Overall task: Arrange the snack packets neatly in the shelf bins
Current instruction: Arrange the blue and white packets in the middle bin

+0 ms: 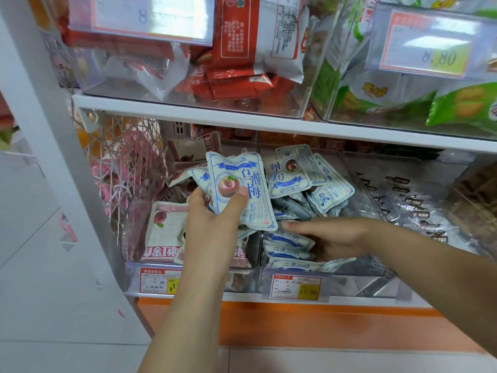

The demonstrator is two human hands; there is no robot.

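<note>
Centre of frame: the left hand (pixel 212 215) gripped several white-and-blue packets (pixel 243 181), held upright. Just right of it, the right hand (pixel 332 238) reached among the loose packets (pixel 291 175) in the middle bin (pixel 357 282); whether its fingers grasped any could not be told.

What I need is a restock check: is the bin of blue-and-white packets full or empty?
Partly full: blue-and-white packets lie heaped in the clear bin, several layers deep; the left hand holds a few more.
</note>
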